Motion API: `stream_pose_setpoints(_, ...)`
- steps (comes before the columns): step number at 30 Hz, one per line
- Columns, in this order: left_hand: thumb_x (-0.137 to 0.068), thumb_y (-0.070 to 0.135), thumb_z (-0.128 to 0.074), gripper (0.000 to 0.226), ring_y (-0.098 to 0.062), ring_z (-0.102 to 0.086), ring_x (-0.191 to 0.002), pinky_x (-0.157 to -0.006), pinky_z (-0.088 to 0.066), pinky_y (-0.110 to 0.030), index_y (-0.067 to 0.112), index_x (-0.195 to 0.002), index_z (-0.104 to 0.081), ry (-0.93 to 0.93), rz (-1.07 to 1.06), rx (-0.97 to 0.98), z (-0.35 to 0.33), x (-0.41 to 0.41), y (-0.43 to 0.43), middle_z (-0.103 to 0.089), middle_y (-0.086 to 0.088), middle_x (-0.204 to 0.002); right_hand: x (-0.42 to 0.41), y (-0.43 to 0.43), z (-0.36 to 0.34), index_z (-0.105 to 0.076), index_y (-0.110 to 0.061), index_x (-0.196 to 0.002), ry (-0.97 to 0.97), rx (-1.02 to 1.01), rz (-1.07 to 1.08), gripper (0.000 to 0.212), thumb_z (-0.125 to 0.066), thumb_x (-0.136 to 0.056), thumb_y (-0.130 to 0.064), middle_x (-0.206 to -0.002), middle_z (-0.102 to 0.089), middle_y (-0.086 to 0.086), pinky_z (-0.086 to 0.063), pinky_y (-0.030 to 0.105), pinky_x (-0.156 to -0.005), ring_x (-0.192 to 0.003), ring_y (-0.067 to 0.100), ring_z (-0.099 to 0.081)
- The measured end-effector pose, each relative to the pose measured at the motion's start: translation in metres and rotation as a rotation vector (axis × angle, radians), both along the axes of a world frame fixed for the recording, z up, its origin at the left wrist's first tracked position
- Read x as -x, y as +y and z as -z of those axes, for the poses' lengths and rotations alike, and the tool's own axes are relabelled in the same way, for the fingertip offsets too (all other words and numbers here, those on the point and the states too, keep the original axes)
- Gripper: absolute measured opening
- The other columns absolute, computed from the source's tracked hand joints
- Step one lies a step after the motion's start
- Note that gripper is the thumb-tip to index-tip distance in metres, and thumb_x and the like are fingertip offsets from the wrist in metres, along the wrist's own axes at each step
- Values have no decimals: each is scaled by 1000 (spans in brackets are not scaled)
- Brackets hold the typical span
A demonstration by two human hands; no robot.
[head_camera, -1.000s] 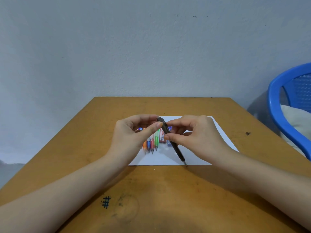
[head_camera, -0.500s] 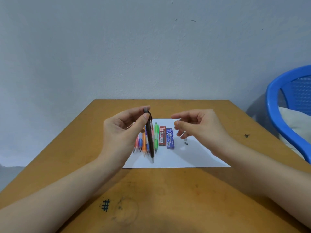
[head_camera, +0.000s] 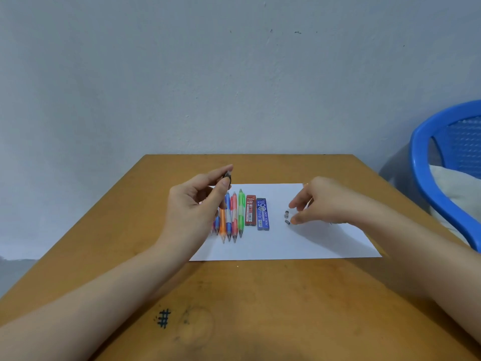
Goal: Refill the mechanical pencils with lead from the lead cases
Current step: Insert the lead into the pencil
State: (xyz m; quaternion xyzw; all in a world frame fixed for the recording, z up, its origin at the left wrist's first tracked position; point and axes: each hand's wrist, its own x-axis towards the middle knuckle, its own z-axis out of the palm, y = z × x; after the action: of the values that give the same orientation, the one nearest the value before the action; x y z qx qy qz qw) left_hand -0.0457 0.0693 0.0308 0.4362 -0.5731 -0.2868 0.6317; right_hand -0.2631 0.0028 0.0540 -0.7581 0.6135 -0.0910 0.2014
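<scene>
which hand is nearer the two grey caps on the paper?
Right. The right hand has its fingertips just beside the caps; the left hand holds a dark pencil past the lead cases.

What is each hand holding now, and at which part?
The left hand pinches the dark pencil near its upper end. The right hand holds nothing; it hovers by two small grey parts.

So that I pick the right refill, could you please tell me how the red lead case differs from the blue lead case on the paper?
The red lead case is marked 2B; the blue lead case reads PENCIL LEAD. The red one lies beside the green pencil; the blue one lies on its other side, toward the right hand. Both lie flat on the white paper, side by side, untouched.
</scene>
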Motion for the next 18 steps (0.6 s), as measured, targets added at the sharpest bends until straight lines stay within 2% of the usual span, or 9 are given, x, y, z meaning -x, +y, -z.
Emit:
stream_pose_setpoints(2,-92,12,-56,24,1,-56,-57,-50,-43,-11,32,-99,-67,-14,4,-12,1,0,-1,-64,15,-61,-4,1,5,-73,-22,-83,43,49,24,22,-81,-69,-36,-81,-66,-8,-47,24,-68,-89,14,-61)
stream_pose_setpoints(5,-91,12,-58,24,2,-58,-59,-50,-45,-12,33,-97,-67,-18,4,-13,2,0,-2,-66,13,-64,-7,2,10,-74,-18,-76,62,91,39,19,-80,-70,-35,-74,-67,-8,-43,22,-58,-81,14,-63)
stream_pose_setpoints(7,-90,12,-60,24,2,-57,-61,-53,-46,-12,34,-97,-68,-42,-5,-5,3,-1,-3,-67,11,-68,-10,3,13,-73,-17,-74,42,110,33,14,-79,-72,-30,-70,-64,-11,-48,25,-63,-87,15,-64)
stream_pose_setpoints(10,-88,12,-63,23,1,-57,-63,-55,-46,-11,32,-99,-69,-57,6,-6,3,-1,-4,-69,9,-73,-14,4,17,-73,-15,-73,25,160,21,7,-74,-77,-22,-75,-67,-8,-50,25,-68,-98,16,-62)
stream_pose_setpoints(13,-87,12,-64,24,-1,-59,-67,-56,-47,-12,32,-98,-69,-91,20,-8,4,-2,-4,-69,14,-71,-15,4,18,-73,-14,-72,-8,171,4,7,-71,-78,-16,-78,-70,-6,-49,22,-59,-83,12,-65)
stream_pose_setpoints(15,-87,14,-64,24,-5,-61,-72,-59,-52,-18,35,-97,-68,-121,32,-7,5,-3,-4,-70,15,-76,-14,5,15,-71,-14,-67,-67,155,-11,10,-71,-76,-13,-72,-68,-7,-45,17,-50,-68,8,-62)
stream_pose_setpoints(17,-87,15,-64,25,-7,-62,-75,-62,-54,-21,38,-97,-67,-160,35,0,6,-3,-4,-70,16,-82,-15,8,11,-69,-10,-63,-189,114,-16,12,-73,-74,-11,-64,-66,-5,-39,15,-44,-53,4,-54)
stream_pose_setpoints(18,-87,15,-64,26,-9,-62,-76,-63,-54,-22,39,-97,-67,-176,36,4,6,-3,-3,-70,16,-83,-15,9,9,-68,-8,-61,-268,87,-21,14,-74,-73,-10,-63,-66,-2,-39,17,-47,-51,6,-53)
